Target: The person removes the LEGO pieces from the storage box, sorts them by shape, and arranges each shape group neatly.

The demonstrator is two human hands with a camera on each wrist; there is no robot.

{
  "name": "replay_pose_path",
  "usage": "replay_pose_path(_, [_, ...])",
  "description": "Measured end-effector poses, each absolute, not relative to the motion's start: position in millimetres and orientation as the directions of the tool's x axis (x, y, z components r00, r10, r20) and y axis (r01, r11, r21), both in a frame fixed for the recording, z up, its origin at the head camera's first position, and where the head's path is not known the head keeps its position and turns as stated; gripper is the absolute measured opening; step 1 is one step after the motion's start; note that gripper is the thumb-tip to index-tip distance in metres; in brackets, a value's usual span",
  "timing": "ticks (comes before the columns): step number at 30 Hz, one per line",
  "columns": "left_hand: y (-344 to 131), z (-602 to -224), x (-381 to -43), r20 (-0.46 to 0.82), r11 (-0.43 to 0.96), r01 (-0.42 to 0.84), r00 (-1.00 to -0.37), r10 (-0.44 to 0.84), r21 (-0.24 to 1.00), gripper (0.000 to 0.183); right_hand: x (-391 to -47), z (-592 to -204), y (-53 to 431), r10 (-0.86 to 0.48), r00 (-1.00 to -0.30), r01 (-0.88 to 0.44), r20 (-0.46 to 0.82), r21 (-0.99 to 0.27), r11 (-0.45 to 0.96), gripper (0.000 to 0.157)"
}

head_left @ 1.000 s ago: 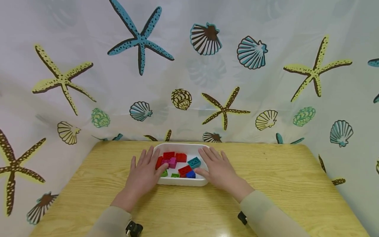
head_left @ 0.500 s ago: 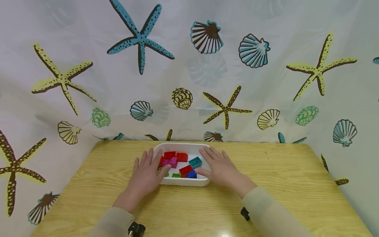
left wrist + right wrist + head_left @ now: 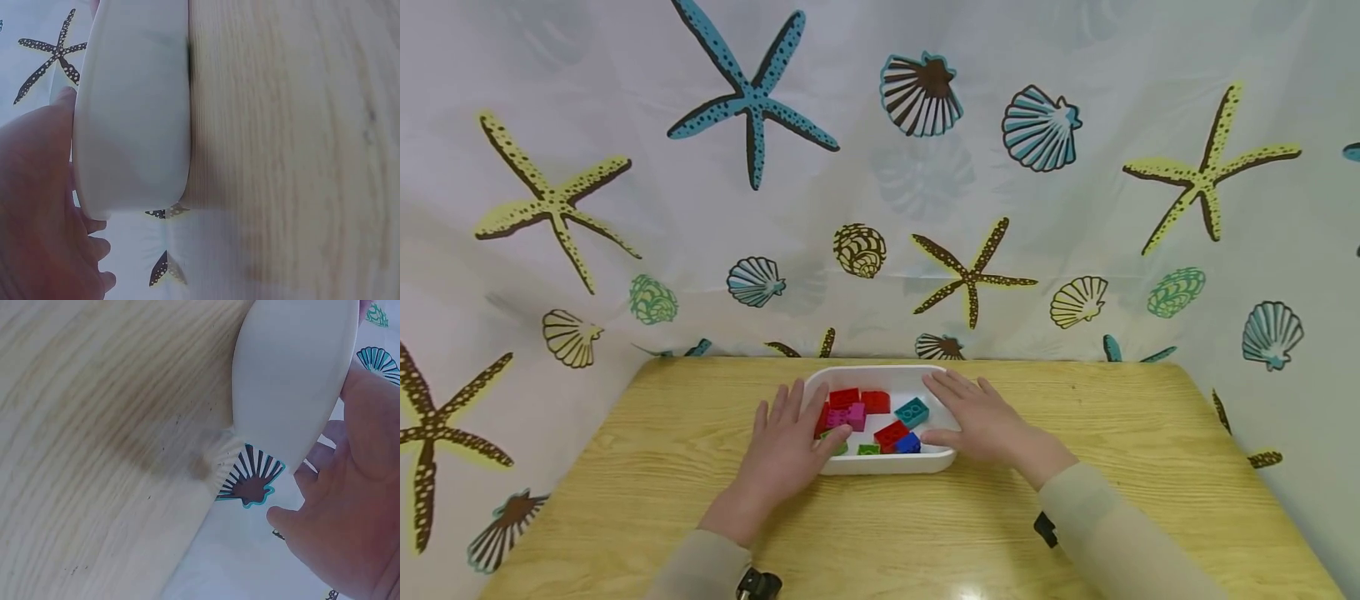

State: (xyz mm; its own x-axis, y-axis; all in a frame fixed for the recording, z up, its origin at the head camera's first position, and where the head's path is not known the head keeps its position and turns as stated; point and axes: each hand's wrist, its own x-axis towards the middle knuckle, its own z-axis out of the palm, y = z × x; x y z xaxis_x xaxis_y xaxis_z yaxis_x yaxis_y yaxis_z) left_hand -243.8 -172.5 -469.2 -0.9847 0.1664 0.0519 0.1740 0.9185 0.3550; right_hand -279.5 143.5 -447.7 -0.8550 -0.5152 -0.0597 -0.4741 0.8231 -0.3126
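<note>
A: Position of the white plastic tray with rounded corners point(image 3: 887, 465)?

B: On the yellowish wood-grain table point(image 3: 880, 533), toward the far edge, long side facing the wearer.

A: State of the hands?

B: Left hand point(image 3: 786, 454): at the tray's left end, fingers extended and slightly spread, thumb reaching in over the rim. Right hand point(image 3: 985, 421): at the right end, fingers straight and side by side, thumb held apart near the front right corner. How firmly either presses, cannot tell.

A: Contents?

B: Toy bricks. Rear left, two red rectangular plastic bricks point(image 3: 876, 402); before them a magenta plastic brick point(image 3: 847, 417). A further red brick point(image 3: 823, 422) and a green brick point(image 3: 842, 448) are partly hidden by the left hand. By the front wall, a small green brick point(image 3: 868, 450); to its right a red studded brick point(image 3: 891, 435) with a blue brick point(image 3: 908, 444) against it. Behind these, a teal studded brick point(image 3: 912, 412).

A: Surroundings?

B: White cloth printed with starfish and shells point(image 3: 850, 167) behind the table; beige sleeves point(image 3: 1112, 525) on both forearms.
</note>
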Motion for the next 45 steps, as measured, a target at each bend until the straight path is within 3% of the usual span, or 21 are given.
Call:
replay_pose_path(12, [-172.7, -476.1, -247.6, 0.047, 0.901, 0.176, -0.984, 0.171, 0.397, 0.094, -285.5, -443.1, 139.8, -0.596, -0.802, -0.583, 0.049, -0.288, 0.760, 0.076])
replay_pose_path(29, [-171.6, -477.2, -247.3, 0.031, 0.894, 0.158, -0.987, 0.160, 0.419, 0.099, -302.8, -448.1, 118.0, -0.580, -0.814, -0.567, 0.018, -0.240, 0.788, 0.072])
replay_pose_path(45, [-173.2, -484.2, -248.8, 0.059, 0.886, 0.174, -0.985, 0.164, 0.430, 0.098, -313.4, -463.3, 110.4, -0.611, -0.791, -0.609, 0.029, -0.136, 0.782, 0.052])
